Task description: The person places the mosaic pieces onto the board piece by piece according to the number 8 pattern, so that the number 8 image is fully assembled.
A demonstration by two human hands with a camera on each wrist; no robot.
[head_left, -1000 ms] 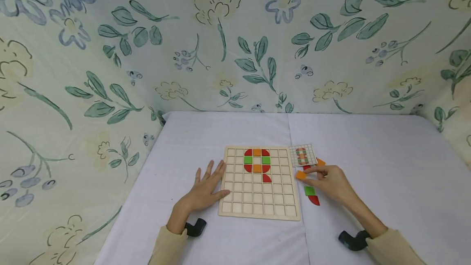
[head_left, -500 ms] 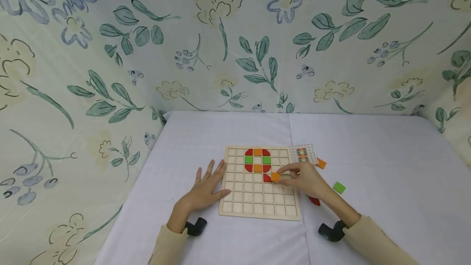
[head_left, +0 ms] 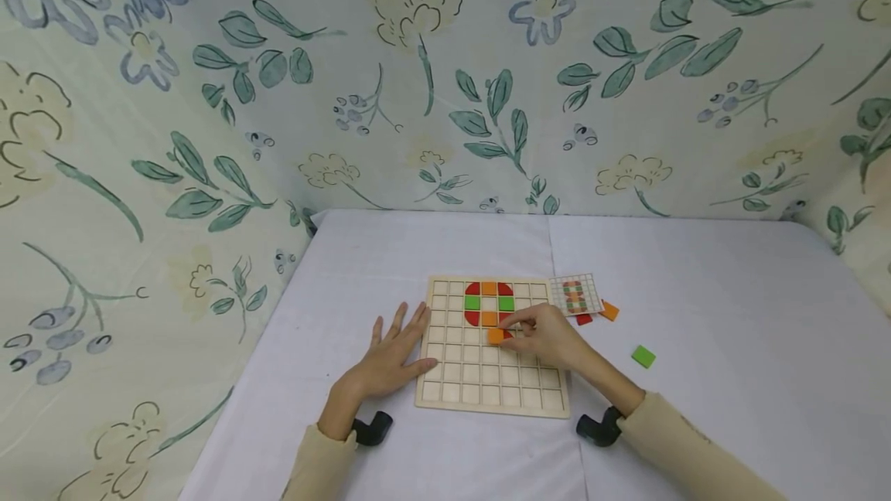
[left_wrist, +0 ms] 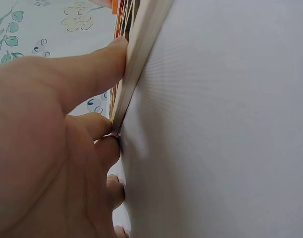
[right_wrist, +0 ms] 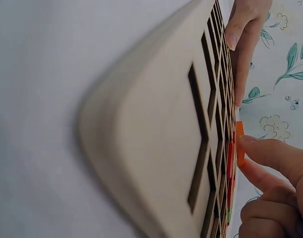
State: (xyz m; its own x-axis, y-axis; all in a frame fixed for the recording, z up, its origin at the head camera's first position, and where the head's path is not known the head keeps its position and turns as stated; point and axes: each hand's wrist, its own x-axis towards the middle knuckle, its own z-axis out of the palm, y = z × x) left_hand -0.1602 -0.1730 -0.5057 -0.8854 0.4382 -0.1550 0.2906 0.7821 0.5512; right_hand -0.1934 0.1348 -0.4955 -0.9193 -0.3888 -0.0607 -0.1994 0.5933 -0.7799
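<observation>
My right hand (head_left: 544, 337) pinches an orange square tile (head_left: 495, 336) between thumb and fingertips, over the wooden grid board (head_left: 459, 396), just below an orange tile (head_left: 489, 318) set in it. A red quarter-round tile (head_left: 507, 335) beside the held one is partly covered by my fingers. In the right wrist view the held orange tile (right_wrist: 240, 144) stands close to the board's surface. My left hand (head_left: 385, 358) lies with fingers spread at the board's left edge, its thumb (left_wrist: 114, 57) touching the rim. Red, orange and green tiles form a ring in the upper cells.
A small printed pattern card (head_left: 576, 294) lies against the board's upper right side. A red tile (head_left: 584, 320) and an orange tile (head_left: 609, 311) lie by it. A green tile (head_left: 643, 356) rests farther right on the white cloth (head_left: 731, 315).
My right hand has carried the orange tile leftward from beside the card to the cell left of the lone red tile. A green tile has shifted right on the cloth. My left hand stays put.
</observation>
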